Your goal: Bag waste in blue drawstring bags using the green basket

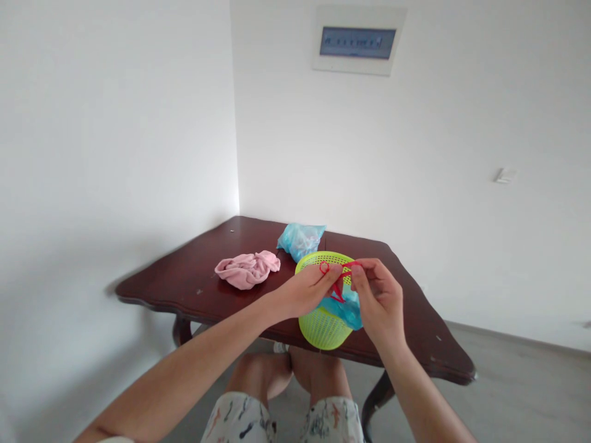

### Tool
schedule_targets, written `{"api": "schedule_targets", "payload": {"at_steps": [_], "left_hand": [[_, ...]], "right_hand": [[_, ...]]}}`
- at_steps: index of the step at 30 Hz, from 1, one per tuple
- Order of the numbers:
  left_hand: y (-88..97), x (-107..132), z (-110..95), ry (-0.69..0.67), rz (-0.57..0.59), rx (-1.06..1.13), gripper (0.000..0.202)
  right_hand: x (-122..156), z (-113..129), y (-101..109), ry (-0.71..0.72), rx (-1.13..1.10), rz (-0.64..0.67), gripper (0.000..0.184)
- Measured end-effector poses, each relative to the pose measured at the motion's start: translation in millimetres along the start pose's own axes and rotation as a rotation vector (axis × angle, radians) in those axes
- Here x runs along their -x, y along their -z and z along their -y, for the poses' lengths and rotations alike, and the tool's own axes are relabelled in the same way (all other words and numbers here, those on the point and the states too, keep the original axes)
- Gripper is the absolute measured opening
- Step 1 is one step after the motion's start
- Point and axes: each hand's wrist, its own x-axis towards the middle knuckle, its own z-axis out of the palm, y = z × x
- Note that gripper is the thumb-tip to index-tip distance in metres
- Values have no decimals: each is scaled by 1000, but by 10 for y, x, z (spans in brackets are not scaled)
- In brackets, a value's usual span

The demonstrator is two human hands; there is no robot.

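Observation:
Over the yellow-green plastic basket, both hands pinch a thin red string. My left hand is closed on it, with a small loop showing above the thumb. A short stretch runs across to my right hand, whose thumb and finger are closed on the other part. Blue plastic film, apparently a bag, hangs just below the hands at the basket; whether the string is joined to it I cannot tell. My hands cover part of the basket's rim and inside.
A crumpled pink cloth lies left of the basket on the dark wooden table. Behind the basket rests another blue plastic bag, filled with something. White walls stand close at the back and left. My knees are below the front edge.

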Motion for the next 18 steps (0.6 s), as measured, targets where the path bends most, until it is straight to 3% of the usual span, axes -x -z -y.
{"api": "schedule_targets", "payload": {"at_steps": [3, 6, 13, 15, 18], "left_hand": [[-12, -28, 39, 186, 42, 274, 80], [32, -28, 15, 318, 83, 413, 82], [148, -7, -33, 327, 33, 613, 70], [158, -15, -35, 328, 36, 654, 71], [163, -21, -58, 280, 146, 663, 76]], "right_hand": [[66, 99, 16, 70, -63, -40, 21], [187, 123, 49, 203, -44, -31, 7], [448, 52, 112, 606, 185, 185, 39], [494, -16, 91, 593, 262, 216, 37], [550, -146, 70, 459, 342, 254, 31]]}}
